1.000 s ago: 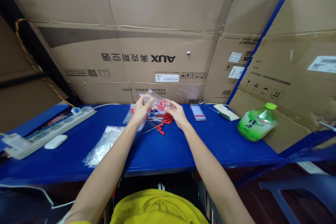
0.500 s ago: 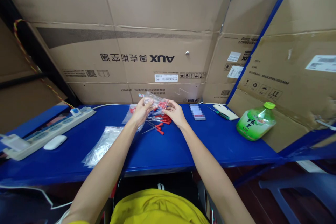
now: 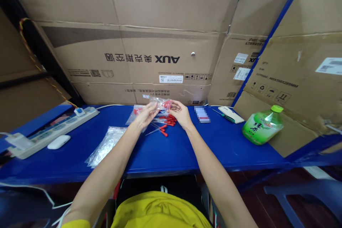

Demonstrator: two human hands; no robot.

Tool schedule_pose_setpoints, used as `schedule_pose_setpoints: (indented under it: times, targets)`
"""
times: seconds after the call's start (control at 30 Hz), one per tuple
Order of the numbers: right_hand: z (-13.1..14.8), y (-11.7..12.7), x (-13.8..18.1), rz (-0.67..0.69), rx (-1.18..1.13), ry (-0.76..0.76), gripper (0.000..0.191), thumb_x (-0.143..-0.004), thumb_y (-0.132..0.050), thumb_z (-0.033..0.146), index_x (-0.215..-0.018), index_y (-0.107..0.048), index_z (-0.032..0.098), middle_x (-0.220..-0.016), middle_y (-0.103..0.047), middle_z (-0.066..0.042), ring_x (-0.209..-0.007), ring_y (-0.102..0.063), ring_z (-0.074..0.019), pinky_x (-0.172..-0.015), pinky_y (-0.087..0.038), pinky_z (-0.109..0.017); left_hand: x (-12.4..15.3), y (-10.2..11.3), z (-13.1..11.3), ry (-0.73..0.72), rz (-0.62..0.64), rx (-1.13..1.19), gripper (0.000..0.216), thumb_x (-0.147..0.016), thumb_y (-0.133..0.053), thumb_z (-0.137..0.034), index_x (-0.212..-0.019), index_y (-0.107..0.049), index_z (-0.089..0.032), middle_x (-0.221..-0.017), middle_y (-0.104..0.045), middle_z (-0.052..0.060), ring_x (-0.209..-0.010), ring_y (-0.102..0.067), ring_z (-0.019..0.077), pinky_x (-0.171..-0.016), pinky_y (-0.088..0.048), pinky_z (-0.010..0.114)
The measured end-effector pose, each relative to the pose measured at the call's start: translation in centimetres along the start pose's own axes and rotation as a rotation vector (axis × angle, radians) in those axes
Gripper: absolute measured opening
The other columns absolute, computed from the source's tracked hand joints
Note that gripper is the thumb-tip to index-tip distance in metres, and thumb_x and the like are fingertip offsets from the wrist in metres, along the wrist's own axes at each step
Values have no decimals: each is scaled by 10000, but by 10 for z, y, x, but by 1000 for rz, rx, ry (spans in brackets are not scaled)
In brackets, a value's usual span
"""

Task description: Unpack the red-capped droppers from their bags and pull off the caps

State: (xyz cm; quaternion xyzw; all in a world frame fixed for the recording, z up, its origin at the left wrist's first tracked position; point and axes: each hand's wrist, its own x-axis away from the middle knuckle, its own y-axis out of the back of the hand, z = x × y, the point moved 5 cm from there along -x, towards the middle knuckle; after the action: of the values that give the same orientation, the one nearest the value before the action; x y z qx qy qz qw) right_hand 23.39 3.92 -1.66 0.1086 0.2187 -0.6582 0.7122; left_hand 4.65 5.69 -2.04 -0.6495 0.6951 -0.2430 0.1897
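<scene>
Both of my hands hold one small clear plastic bag point(image 3: 161, 104) with red pieces inside, at the back of the blue table point(image 3: 171, 149). My left hand point(image 3: 145, 114) pinches its left end with closed fingers. My right hand point(image 3: 180, 113) grips its right end. Under the bag lies a loose pile of red-handled small screwdrivers point(image 3: 163, 124). Another small bag with red parts point(image 3: 135, 112) lies just left of my left hand.
A heap of clear empty bags point(image 3: 104, 146) lies at the left front. A white power strip point(image 3: 50, 131) and a white mouse point(image 3: 58, 141) sit far left. Right of my hands are a blurred card point(image 3: 202, 114), a white phone point(image 3: 231, 114) and a green tea bottle point(image 3: 263, 124). Cardboard boxes wall the back.
The bag has come down a little, closer to the table, and my hands have lowered with it. My grip stays the same.
</scene>
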Motion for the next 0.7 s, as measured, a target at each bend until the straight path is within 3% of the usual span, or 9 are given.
schedule_pose_setpoints:
  times: [0.37,0.53,0.7]
  targets:
    - [8,-2,6,-38,285,40,431,-786,-795,366,-1187,-738,219,-960,-789,-56,-818,-723,-198,-781,-602,-336,-5,5,-5,-105,-23,-50,211,-757,-836,-88,-864,-670,-163,-858,-717,8,-759,-681,86,-759,-582,196]
    - [11,0,6,-19,344,63,494,-749,-815,318,-1228,-727,239,-1026,-788,-45,-788,-692,-181,-754,-590,-322,-1,-2,-10,-246,83,-273,342,-687,-904,-258,-927,-673,-181,-858,-695,5,-757,-669,114,-712,-560,222]
    - [7,1,3,16,164,39,484,-730,-825,351,-1186,-721,228,-1046,-782,-52,-880,-717,-200,-827,-596,-339,5,-4,-17,-438,67,-611,351,-780,-826,-424,-992,-660,-199,-752,-647,-9,-630,-592,120,-580,-461,219]
